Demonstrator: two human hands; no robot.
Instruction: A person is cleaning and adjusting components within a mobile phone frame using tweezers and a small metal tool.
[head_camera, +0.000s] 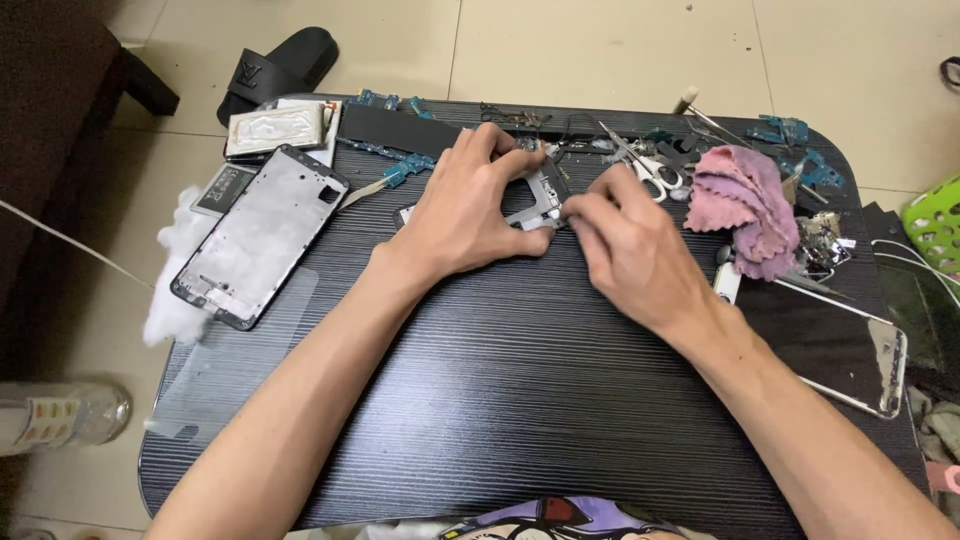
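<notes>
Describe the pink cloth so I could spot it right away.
Start at the dark striped table and look to its far right corner, past the right hand. There the pink cloth lies crumpled beside the scissors. It is the only soft, pink, wavy-edged thing among small metal tools and blue circuit parts.
</notes>
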